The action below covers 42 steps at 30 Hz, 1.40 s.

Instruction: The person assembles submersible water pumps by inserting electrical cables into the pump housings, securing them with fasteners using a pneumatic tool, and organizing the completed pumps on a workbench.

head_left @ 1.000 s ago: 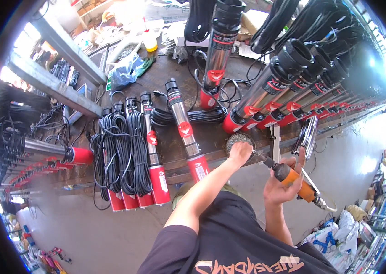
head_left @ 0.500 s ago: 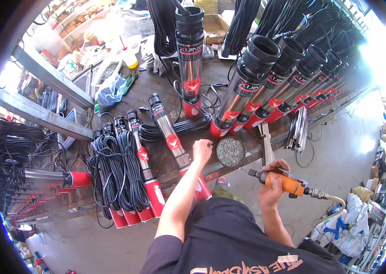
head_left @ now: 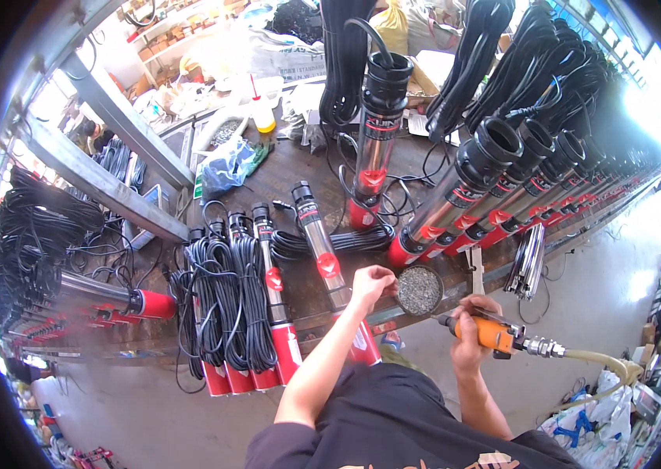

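My left hand (head_left: 372,288) is closed in a pinch beside a round dish (head_left: 441,295) full of small grey metal pieces (head_left: 418,288). Whatever is between its fingertips is too small to make out. In my right hand (head_left: 467,340) is an orange air screwdriver (head_left: 495,334), its dark nose pointing left toward the dish's near side. A hose (head_left: 600,357) runs from its back end. Left of my left hand, a slim steel and red submersible pump (head_left: 316,232) lies on the dark workbench (head_left: 283,168), its red end at the near edge and partly behind my forearm.
Several pumps with coiled black cables (head_left: 225,305) lie to the left. One larger pump (head_left: 375,148) stands behind the dish, and a row of them (head_left: 463,187) leans away to the right. Thin metal rods (head_left: 524,266) lie near the bench edge. Metal posts (head_left: 104,184) rise at left.
The whole view has shifted, so the bench appears lower and farther right. My left fingers have changed to a more visible pinch. The screwdriver's nose is slightly closer to the dish.
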### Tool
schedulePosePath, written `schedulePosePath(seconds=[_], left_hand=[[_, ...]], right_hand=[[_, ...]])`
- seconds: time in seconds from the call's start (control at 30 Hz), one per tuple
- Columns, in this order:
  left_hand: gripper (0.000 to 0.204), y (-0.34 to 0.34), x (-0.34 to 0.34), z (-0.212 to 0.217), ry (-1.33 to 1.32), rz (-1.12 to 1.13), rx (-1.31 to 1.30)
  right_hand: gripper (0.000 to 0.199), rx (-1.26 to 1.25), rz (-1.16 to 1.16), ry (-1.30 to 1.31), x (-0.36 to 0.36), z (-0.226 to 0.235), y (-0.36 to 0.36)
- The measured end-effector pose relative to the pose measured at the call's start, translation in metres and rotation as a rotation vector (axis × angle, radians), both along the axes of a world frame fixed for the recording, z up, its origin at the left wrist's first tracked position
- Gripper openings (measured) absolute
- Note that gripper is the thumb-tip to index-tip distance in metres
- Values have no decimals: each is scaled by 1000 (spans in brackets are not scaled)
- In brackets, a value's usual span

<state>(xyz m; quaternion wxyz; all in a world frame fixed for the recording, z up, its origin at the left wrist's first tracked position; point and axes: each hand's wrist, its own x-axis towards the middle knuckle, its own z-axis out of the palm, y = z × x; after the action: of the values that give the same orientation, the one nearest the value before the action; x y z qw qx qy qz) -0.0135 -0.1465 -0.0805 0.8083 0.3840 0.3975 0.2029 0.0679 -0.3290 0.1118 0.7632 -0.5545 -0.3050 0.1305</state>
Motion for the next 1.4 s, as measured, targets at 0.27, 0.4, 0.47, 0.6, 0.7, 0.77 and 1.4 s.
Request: schedulePosePath(seconds=[0.27, 0.4, 0.47, 0.6, 0.7, 0.77, 1.4], left_hand=[[17, -13, -86, 89, -587, 267, -476], [22, 2, -103, 108, -835, 265, -541], [20, 10, -108, 109, -831, 325, -551], [16, 28, -116, 110, -850, 401, -582], [16, 45, -121, 107, -869, 409, -617], [15, 57, -120, 97, -865, 463, -655], [23, 207, -59, 12, -885, 820, -1015]], right_hand=[[22, 226, 327, 10, -51, 20, 105], [18, 316, 393, 15, -68, 22, 144], [18, 360, 434, 32, -74, 23, 160], [26, 287, 487, -29, -86, 15, 188], [25, 262, 467, 2, -95, 14, 208], [25, 215, 450, 8, -99, 10, 222], [23, -18, 578, -60, -56, -115, 385]])
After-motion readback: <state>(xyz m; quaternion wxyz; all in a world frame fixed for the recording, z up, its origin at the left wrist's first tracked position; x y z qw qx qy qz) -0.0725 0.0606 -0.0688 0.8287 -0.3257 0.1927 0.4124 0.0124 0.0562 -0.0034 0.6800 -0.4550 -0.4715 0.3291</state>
